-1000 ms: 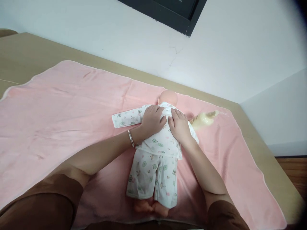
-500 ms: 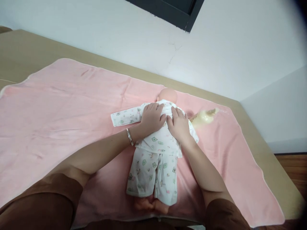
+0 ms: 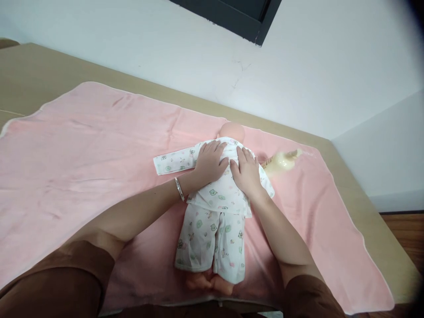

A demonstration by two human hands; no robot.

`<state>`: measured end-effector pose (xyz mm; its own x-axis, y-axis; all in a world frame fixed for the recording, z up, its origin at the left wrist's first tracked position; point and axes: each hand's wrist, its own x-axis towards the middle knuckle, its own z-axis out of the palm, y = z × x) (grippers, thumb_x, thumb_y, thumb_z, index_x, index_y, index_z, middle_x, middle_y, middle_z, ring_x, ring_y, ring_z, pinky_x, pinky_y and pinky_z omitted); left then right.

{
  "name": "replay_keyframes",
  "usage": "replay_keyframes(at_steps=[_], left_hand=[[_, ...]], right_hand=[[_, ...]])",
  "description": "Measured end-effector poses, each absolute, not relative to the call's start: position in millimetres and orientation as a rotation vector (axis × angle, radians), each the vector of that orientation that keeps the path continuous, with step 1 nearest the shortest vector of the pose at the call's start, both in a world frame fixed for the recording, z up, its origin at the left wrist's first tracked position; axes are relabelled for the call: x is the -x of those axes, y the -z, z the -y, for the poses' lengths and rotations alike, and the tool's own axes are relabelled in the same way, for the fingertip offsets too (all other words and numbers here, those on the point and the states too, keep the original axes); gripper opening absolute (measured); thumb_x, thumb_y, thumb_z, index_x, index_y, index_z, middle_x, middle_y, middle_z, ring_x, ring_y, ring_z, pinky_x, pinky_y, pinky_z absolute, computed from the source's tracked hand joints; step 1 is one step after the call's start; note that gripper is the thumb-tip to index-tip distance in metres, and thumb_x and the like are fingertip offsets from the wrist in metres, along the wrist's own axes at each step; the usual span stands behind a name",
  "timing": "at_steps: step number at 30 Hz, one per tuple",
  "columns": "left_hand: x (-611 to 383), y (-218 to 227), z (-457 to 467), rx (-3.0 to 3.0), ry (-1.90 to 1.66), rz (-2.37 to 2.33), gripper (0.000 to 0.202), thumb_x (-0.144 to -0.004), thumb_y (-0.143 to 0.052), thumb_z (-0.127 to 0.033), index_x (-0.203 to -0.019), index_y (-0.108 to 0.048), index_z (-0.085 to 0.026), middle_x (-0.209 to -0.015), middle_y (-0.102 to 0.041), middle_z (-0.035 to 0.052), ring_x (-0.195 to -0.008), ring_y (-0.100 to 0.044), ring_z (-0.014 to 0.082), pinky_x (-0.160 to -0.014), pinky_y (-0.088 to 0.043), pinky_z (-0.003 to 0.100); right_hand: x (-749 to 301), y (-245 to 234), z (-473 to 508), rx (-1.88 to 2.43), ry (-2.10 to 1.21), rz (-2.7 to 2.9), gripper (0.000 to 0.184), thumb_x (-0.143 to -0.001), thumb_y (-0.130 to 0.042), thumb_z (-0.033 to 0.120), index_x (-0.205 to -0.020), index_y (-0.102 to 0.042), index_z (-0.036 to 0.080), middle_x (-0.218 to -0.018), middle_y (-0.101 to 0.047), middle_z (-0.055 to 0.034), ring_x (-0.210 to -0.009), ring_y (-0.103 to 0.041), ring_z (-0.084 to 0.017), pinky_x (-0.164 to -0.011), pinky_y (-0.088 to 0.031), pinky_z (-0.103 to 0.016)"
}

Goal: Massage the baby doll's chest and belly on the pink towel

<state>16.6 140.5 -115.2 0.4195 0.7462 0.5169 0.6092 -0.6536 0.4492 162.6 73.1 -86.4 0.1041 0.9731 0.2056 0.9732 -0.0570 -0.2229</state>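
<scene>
A baby doll [image 3: 218,207] in a white printed top and matching trousers lies face down, its bald head away from me and its feet toward me. My left hand [image 3: 211,162] rests flat on the left side of its upper back, fingers stretched out. On the right side of the back lies my right hand [image 3: 247,171], also flat with fingers extended. The two thumbs nearly meet over the spine. One sleeve of the doll reaches out to the left. A pale yellow bottle [image 3: 281,161] lies to the right of the doll's shoulder.
Under the doll a pink blanket [image 3: 99,145] covers much of a wooden table [image 3: 59,62]. A white wall [image 3: 132,35] runs along the table's far edge, with a dark frame [image 3: 238,20] on it. Wooden floor [image 3: 406,229] shows at the right.
</scene>
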Motion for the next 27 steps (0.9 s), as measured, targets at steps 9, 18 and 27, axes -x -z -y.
replay_keyframes(at_steps=[9,18,27], left_hand=[[-17,107,-131,-2.477,-0.963,-1.349,0.055,-0.092,-0.047,-0.031,-0.141,-0.050,-0.007,-0.146,-0.053,0.0168,-0.141,-0.043,0.0312,-0.120,-0.030,0.047],[-19,107,-134,-2.484,-0.867,-1.355,0.057,-0.093,-0.046,-0.031,-0.144,-0.046,-0.007,-0.151,-0.048,0.0182,-0.144,-0.039,0.0333,-0.122,-0.025,0.052],[-15,106,-130,-2.604,-1.069,-1.239,0.036,-0.098,-0.044,-0.031,-0.120,-0.069,-0.015,-0.128,-0.068,0.0138,-0.124,-0.061,0.0293,-0.106,-0.046,0.045]], right_hand=[[-151,81,-66,2.165,0.121,1.878,0.058,-0.103,-0.029,0.044,-0.153,-0.037,0.015,-0.156,-0.042,-0.0189,-0.147,-0.034,-0.038,-0.117,-0.010,-0.072],[-178,86,-84,1.975,-0.091,1.963,0.062,-0.098,-0.042,0.045,-0.153,-0.037,0.016,-0.159,-0.037,-0.0174,-0.149,-0.031,-0.033,-0.120,-0.023,-0.060],[-140,78,-56,2.141,0.359,1.930,0.050,-0.105,-0.027,0.034,-0.146,-0.048,0.015,-0.144,-0.056,-0.0211,-0.133,-0.052,-0.036,-0.116,-0.017,-0.068]])
